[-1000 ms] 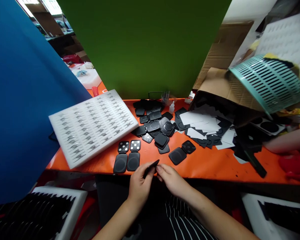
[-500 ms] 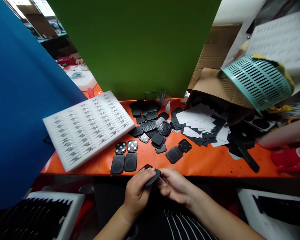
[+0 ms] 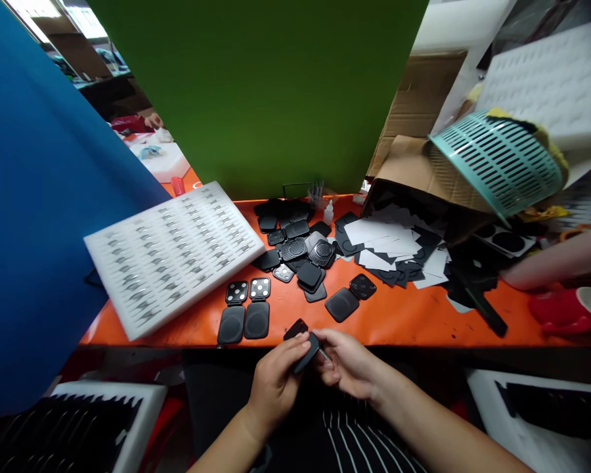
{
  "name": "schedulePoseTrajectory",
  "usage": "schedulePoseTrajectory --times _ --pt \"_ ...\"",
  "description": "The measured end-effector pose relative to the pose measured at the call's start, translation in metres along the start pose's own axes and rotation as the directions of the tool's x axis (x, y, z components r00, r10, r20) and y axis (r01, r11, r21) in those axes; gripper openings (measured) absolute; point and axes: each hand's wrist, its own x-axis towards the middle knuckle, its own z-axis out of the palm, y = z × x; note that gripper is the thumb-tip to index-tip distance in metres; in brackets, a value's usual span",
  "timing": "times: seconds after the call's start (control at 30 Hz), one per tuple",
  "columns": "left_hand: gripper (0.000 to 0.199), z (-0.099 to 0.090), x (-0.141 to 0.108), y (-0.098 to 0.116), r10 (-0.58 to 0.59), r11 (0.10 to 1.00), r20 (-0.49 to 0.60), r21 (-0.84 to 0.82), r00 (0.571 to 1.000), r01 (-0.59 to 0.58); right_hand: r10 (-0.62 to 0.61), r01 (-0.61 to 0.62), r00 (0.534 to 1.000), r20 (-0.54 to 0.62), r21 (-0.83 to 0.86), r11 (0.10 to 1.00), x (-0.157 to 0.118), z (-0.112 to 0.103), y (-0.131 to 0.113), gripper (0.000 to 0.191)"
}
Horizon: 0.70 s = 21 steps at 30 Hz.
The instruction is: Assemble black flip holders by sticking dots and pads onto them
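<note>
In my left hand (image 3: 274, 380) is a black hinged folding piece (image 3: 306, 355), held tilted over the table's front edge with the thumb on its face. Its smaller flap (image 3: 295, 328) sticks out beyond the fingers. My right hand (image 3: 349, 366) is closed at the piece's right edge, pinching a thin metal tool (image 3: 325, 355) whose exact kind is hidden by the fingers. Two like pieces lie unfolded side by side, with white dots on their upper flaps (image 3: 260, 288). Another unfolded piece (image 3: 342, 304) lies to the right, its dots dark.
Behind are a pile of black pieces (image 3: 295, 249), a small white bottle (image 3: 328, 212) and white paper scraps (image 3: 381, 236). A white slotted foam tray (image 3: 175, 256) stands left. At right are a cardboard box (image 3: 408, 164), a teal basket (image 3: 502, 164) and a red mug (image 3: 566, 312).
My left hand has turned the black hinged piece steeper and shifted slightly right, so its smaller flap shows more. The right hand keeps its pinch on the metal tool. The view shifts slightly.
</note>
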Motion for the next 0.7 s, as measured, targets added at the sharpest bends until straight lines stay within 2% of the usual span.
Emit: schedulePoseTrajectory --times 0.13,0.27,0.37,0.43,0.53,0.6,0.7 --pt "0.045 0.002 0.000 -0.002 0.005 0.999 -0.008 -0.044 1.000 -0.005 -0.057 0.057 0.998 -0.028 -0.002 0.998 0.002 -0.001 0.003 0.021" --pt "0.042 0.005 0.001 -0.001 -0.007 0.996 -0.023 -0.089 1.000 0.005 -0.092 0.095 0.994 -0.055 0.063 0.993 0.008 -0.004 0.010 0.021" --pt "0.031 0.007 0.006 0.003 -0.096 0.983 -0.025 -0.161 0.995 0.091 -0.089 0.091 0.996 -0.019 0.133 0.987 0.010 -0.006 0.011 0.022" --pt "0.022 0.007 0.014 0.003 -0.255 0.945 -0.045 -0.222 0.966 0.240 -0.078 0.073 0.996 0.031 0.149 0.986 0.009 -0.007 0.008 0.023" --pt "0.027 0.005 0.033 -0.009 -0.490 0.847 -0.140 -0.311 0.861 0.432 -0.144 0.142 0.989 0.030 0.078 0.987 0.005 -0.009 0.001 0.023" --pt "0.044 0.002 0.046 -0.026 -0.549 0.816 -0.172 -0.324 0.818 0.479 -0.243 0.242 0.970 -0.023 -0.041 0.969 0.004 -0.011 -0.003 0.025" --pt "0.056 -0.002 0.063 -0.055 -0.567 0.820 -0.167 -0.209 0.807 0.533 -0.402 0.364 0.912 -0.084 -0.287 0.886 0.005 -0.015 -0.005 0.030"
